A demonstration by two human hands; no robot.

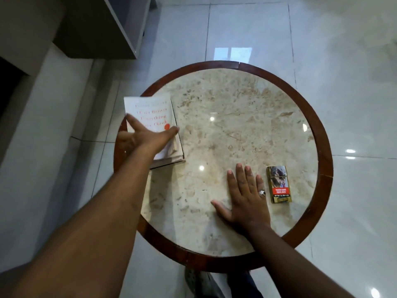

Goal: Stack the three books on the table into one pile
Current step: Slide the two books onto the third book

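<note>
The left hand (142, 138) lay spread, fingers open, on the white book (150, 117), which topped a pile (169, 157) at the counter's (236, 125) edge, under and just beyond that hand. How many books lay beneath could not be told. The right hand (245, 198) rested flat and open on the bare counter, holding nothing, a small pack (278, 184) just beside its little finger. The likely trouble: the top book sat skewed, its far corner past the rim, so a push outward from the left hand could probably slide it, or the whole pile, off onto the floor (343, 61).
</note>
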